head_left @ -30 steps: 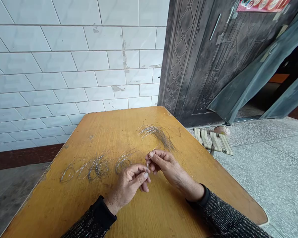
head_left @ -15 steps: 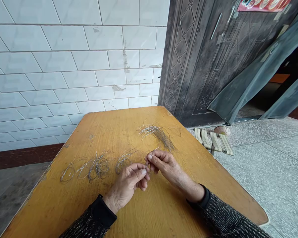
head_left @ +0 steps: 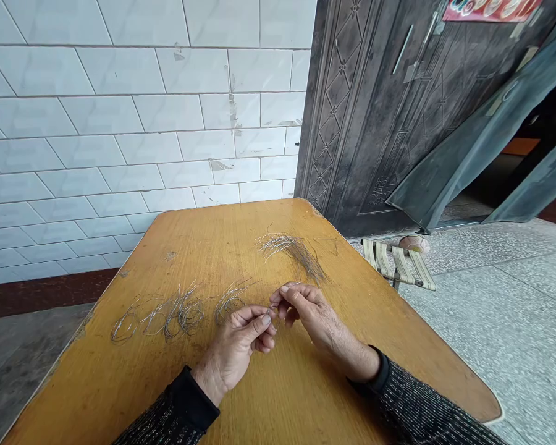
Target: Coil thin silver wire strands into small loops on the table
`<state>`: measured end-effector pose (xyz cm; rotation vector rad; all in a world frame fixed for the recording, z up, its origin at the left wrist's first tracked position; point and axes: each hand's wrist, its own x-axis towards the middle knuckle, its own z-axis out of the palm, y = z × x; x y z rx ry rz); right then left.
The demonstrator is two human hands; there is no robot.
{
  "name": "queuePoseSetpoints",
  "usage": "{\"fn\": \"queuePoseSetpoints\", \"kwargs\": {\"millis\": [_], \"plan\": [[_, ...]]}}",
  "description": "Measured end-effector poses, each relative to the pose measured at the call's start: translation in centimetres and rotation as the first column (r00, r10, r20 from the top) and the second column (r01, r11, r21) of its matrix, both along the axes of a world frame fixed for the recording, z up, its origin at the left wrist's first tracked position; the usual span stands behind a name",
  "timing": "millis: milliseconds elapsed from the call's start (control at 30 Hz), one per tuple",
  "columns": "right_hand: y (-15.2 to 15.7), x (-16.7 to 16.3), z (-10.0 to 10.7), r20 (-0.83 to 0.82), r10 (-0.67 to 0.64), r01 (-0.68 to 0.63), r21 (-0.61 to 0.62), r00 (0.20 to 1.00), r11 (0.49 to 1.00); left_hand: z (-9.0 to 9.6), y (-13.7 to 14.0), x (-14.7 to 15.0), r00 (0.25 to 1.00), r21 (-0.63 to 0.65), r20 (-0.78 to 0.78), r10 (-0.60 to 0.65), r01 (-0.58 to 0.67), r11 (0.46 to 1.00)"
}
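Wire (head_left: 271, 307) pinched in left hand (head_left: 237, 341), in right hand (head_left: 314, 314)

Wire (head_left: 272, 308), perhaps looped, partly hidden by hands (head_left: 235, 346) (head_left: 315, 312)

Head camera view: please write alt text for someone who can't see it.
A left hand and a right hand pinch a thin wire above a wooden table. Coiled wires lie to the left; a loose wire bundle lies beyond the hands.
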<state>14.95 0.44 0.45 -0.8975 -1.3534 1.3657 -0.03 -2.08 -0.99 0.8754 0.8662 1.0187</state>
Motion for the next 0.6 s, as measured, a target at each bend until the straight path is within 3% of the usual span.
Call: {"fn": "queuePoseSetpoints", "kwargs": {"millis": [333, 600], "plan": [[-0.08, -0.35, 0.01, -0.102, -0.075, 0.062, -0.117, 0.992, 0.991, -0.01, -0.12, 0.13, 0.989, 0.022, 0.136, 0.060, -0.063, 0.998], [0.18, -0.44, -0.48, -0.293, -0.039, -0.024, -0.209, 0.955, 0.978, 0.29, -0.16, 0.17, 0.970, 0.016, 0.228, 0.089, -0.096, 0.995]]}}
